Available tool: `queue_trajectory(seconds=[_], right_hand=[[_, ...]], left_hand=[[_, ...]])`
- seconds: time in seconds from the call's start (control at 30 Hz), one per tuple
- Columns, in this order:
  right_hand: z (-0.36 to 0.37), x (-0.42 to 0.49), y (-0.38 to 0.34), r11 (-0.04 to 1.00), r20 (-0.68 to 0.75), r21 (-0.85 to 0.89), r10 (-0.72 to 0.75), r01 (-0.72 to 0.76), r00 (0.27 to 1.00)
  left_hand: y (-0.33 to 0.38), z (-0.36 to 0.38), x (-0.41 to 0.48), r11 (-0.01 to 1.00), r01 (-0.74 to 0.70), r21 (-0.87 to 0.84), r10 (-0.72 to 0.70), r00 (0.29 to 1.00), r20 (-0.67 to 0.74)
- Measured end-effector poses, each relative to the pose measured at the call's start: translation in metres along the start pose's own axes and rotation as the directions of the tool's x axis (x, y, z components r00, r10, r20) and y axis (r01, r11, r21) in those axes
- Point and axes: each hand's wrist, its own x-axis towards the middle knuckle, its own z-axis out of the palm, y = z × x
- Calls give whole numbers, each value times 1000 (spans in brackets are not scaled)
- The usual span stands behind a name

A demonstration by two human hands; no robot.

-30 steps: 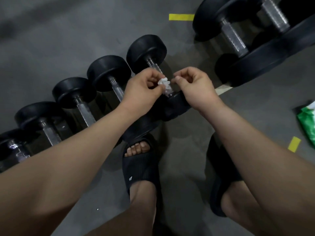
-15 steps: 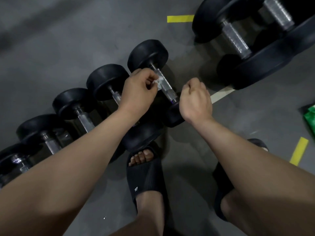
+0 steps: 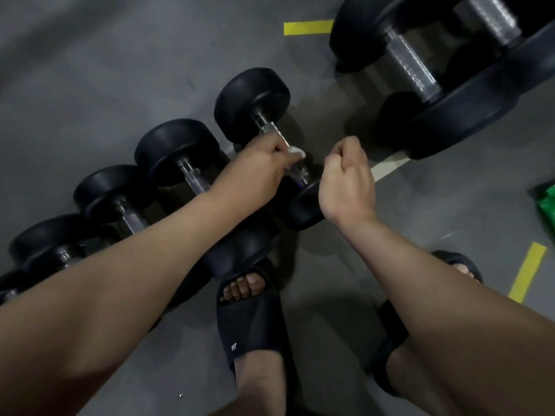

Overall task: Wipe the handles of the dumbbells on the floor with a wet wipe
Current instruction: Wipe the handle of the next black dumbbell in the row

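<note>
The grey floor (image 3: 90,70) has big black dumbbells (image 3: 450,115) at the far right. A row of smaller black round dumbbells (image 3: 177,151) lies side by side on it, near the person's black slippers (image 3: 255,328). The left hand (image 3: 261,166) curls round the shiny metal handle (image 3: 268,126) of the last one in the row and holds a small white wet wipe (image 3: 295,151) on it. The right hand (image 3: 348,181) is a fist just beside it, holding nothing.

A: Which colours are noted?
B: Black dumbbells (image 3: 252,100), silver knurled handles (image 3: 193,180) — a white wet wipe (image 3: 295,151) at centre.
A: And elsewhere?
B: Grey floor (image 3: 90,70), yellow tape strips (image 3: 307,27), a green packet (image 3: 548,202) at right, a black ribbed sandal (image 3: 255,322).
</note>
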Motion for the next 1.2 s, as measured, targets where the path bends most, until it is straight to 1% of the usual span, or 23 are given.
queue_trajectory(seconds=[0.03,0.1,0.13,0.17,0.23,0.3,0.33,0.4,0.43,0.47,0.53,0.63,0.67,0.73,0.8,0.87,0.9,0.97,1.0,1.03,1.1,1.17,1.2], right_hand=[[-1,1,0,1000,-3,4,1,-1,1000],[-1,2,1,1000,-5,5,-4,4,1000],[-1,3,1,1000,-6,3,-8,8,1000],[0,3,2,1000,-10,-1,-14,14,1000],[1,4,2,1000,-23,-9,-26,25,999],[3,3,3,999,-30,-18,-33,32,999],[3,3,3,999,-32,-22,-35,34,999],[4,2,3,999,-31,-27,-35,34,999],[4,1,3,999,-31,-26,-37,36,999],[4,1,3,999,-33,-26,-40,39,999],[4,1,2,999,-42,-28,-44,43,998],[4,1,2,999,-44,-24,-46,45,998],[4,1,2,999,-40,-23,-45,44,998],[4,1,2,999,-40,-23,-45,44,998],[5,0,1,999,-45,-26,-47,46,998],[6,-1,1,998,-45,-31,-53,52,998],[5,-1,1,998,-45,-31,-54,53,997],[5,0,2,998,-47,-30,-56,54,997],[5,0,2,998,-48,-30,-55,54,997],[5,0,2,998,-48,-32,-55,53,997],[5,-1,1,998,-47,-34,-57,55,997],[5,-3,0,998,-42,-35,-60,58,997],[4,-2,0,998,-42,-34,-57,56,997]], left_hand=[[-3,1,3,999,21,30,-20,999,-28],[-7,0,5,996,87,33,-82,989,-120],[-5,1,5,991,117,63,-108,985,-131],[-3,4,4,986,134,97,-124,986,-108],[6,9,0,991,97,97,-98,995,3],[10,8,-2,983,118,139,-121,993,9],[12,6,1,982,138,130,-136,990,-21],[12,-6,8,963,197,187,-204,979,24],[9,-6,11,952,250,175,-262,964,48],[9,-8,12,932,295,210,-311,949,49],[15,-9,12,912,359,198,-370,929,20],[17,-3,6,944,259,206,-276,959,59],[15,-4,5,945,246,215,-267,961,74],[6,-10,8,929,298,218,-310,950,26],[-2,-14,15,897,383,221,-390,921,-12],[1,-11,14,896,402,189,-405,914,-20],[2,-8,10,908,378,181,-382,924,-18],[6,-5,-2,948,261,182,-266,964,3],[5,-4,-5,958,214,191,-216,976,-10],[3,-4,-4,956,221,194,-223,975,-11],[-1,-7,5,918,335,210,-338,941,-24],[2,-11,14,889,401,221,-398,916,-62],[0,-9,17,890,391,235,-388,920,-61]])
